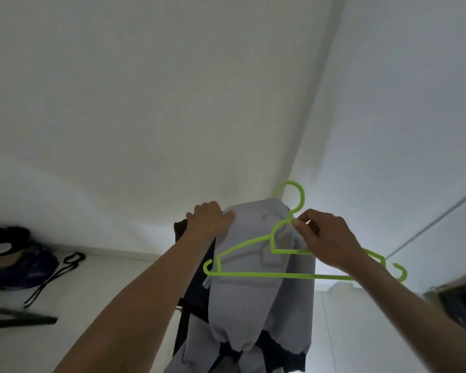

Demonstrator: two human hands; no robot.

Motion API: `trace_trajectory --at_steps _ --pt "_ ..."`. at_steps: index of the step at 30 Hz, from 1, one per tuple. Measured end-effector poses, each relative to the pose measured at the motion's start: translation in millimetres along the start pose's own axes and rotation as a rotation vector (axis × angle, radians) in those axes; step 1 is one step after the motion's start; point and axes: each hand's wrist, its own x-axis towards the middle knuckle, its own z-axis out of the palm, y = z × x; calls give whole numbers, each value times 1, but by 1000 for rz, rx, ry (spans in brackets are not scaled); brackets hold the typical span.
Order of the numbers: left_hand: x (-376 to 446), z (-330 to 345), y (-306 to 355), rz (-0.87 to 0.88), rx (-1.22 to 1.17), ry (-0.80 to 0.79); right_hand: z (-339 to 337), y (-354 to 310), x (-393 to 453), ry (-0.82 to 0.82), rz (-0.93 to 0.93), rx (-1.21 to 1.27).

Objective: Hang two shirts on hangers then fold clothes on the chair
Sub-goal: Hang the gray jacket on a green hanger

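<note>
Hanger: a lime-green plastic hanger was held up in front of the chair back, hook uppermost, its bar roughly level.
Right hand: the right hand pinched the hanger's neck just under the hook, thumb and forefinger pressed together on it.
Shirt: a pale grey shirt hung draped over the top of the dark chair, behind the hanger; a pale raised design showed on its front, but no writing could be read.
Left hand: the left hand gripped the top edge of the shirt at the chair's top, fingers curled over it.
Other clothes: dark garments hung beneath the grey one.
Surroundings: a dark blue drawstring bag lay on the floor at left, well apart from the chair; white walls met in a corner behind.
</note>
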Motion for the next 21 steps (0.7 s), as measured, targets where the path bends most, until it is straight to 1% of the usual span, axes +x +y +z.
trace_trajectory --at_steps 3,5,7,10,11,13,15,16,18,21 --pt "45 18 3 -35 -22 -148 16 9 17 0 55 -18" --pt "64 26 8 -53 -84 -196 24 12 22 0 74 -18" --pt "81 33 12 -52 -184 -196 30 14 25 -9 105 -27" --pt "87 36 21 28 -351 -115 32 11 21 -24 148 -48" --pt "82 33 27 59 -437 -92 30 10 20 -23 163 -52" --pt "65 23 38 82 -697 -53 24 7 18 1 202 -42" --pt "39 8 51 94 -1014 -92 16 3 15 20 223 -11" --pt "24 -2 57 112 -1124 -126 11 0 13 14 221 19" --pt "-6 -24 70 176 -1256 -199 1 -7 11 -19 202 112" --pt "-61 -65 87 356 -1292 -221 -20 -27 -4 -105 141 261"
